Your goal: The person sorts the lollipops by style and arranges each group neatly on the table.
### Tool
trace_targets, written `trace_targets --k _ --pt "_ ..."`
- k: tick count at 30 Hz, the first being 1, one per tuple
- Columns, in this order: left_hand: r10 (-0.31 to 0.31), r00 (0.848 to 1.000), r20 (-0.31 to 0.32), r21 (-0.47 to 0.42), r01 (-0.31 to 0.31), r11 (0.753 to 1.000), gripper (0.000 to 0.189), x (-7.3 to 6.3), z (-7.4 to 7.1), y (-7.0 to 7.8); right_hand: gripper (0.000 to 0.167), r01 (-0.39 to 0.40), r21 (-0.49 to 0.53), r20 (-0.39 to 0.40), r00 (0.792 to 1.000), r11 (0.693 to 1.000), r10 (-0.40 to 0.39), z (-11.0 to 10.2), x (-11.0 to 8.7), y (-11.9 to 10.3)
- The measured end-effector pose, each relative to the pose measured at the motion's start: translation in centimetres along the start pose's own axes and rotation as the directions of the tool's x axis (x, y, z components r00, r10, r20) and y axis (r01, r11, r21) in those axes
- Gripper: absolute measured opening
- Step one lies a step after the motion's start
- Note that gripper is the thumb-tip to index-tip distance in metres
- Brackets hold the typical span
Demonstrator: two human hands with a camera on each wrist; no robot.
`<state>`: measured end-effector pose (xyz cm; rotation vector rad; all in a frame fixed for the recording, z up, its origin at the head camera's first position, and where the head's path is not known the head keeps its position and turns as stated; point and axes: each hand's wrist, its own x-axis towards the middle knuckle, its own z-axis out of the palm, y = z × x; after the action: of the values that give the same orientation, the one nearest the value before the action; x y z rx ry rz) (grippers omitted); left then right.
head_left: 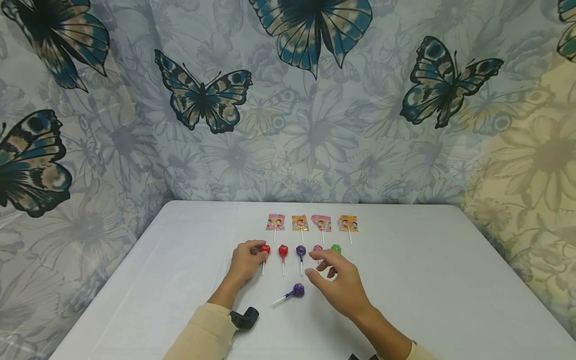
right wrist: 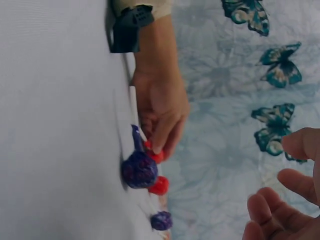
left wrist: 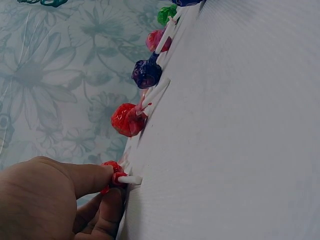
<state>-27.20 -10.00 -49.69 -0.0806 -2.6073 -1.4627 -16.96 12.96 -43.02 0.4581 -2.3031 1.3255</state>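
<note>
My left hand (head_left: 246, 260) pinches the head of a red lollipop (left wrist: 131, 179) at the left end of a row, its white stick pointing toward me. Beside it lie a second red lollipop (head_left: 283, 251), a purple lollipop (head_left: 301, 251), a pink lollipop (head_left: 317, 248) and a green lollipop (head_left: 336, 248). My right hand (head_left: 339, 282) hovers with thumb and fingers spread and nothing between them, partly covering the pink and green ones. Another purple lollipop (head_left: 298, 290) lies slanted in front of the row, between the hands.
Behind the row, several flat-wrapped lollipops (head_left: 300, 223) in pink and orange packets line up on the white table (head_left: 405, 260). A butterfly-patterned cloth (head_left: 315, 150) hangs at the table's back edge. A black wrist camera (head_left: 245, 318) sits on the left sleeve.
</note>
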Motion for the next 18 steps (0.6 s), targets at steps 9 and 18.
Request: trace_targets --k 9,18 --pt "0.0 1.0 0.005 -0.02 0.0 1.0 0.029 0.1 0.1 -0.1 0.023 -0.115 -0.033 0.023 0.993 0.993 0.115 1.9 -0.5 1.0" --pt "0.002 1.0 -0.004 -0.002 -0.002 1.0 0.029 0.0 0.0 -0.2 0.024 -0.104 -0.029 0.07 0.992 0.994 0.105 3.2 -1.1 2.6"
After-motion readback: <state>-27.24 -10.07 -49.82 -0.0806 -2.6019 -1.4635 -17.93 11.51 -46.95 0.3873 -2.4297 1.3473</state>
